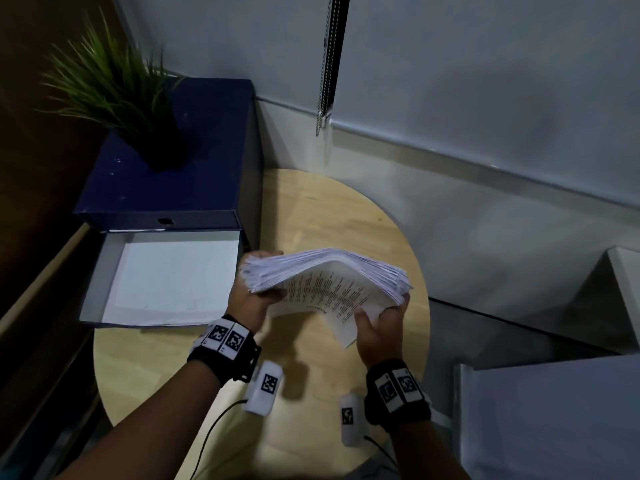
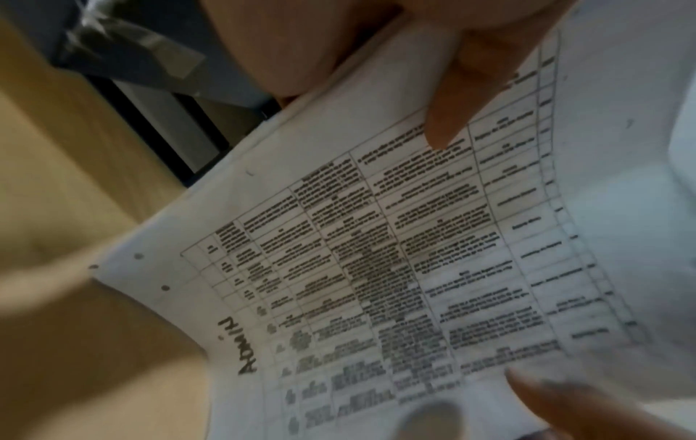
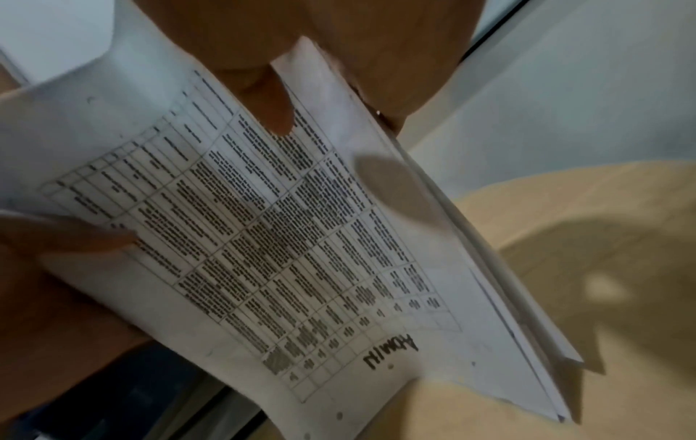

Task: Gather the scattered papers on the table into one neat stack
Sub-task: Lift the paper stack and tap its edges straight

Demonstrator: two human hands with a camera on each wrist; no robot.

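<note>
Fingers (image 1: 263, 255) of both hands clasp the paper stack (image 1: 329, 282) beside open box (image 1: 100, 271).

The head view looked steeply down from above onto the round light-wood table (image 1: 311, 216); both wrist views sat close beneath the bowed sheaf of white printed papers (image 2: 395, 253), facing inward from nine and three o'clock; all three shared it.

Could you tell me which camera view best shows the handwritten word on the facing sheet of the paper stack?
The left wrist view: the handwritten word is large and clear. The right wrist view shows it upside down; in the head view it is unreadable.
</note>
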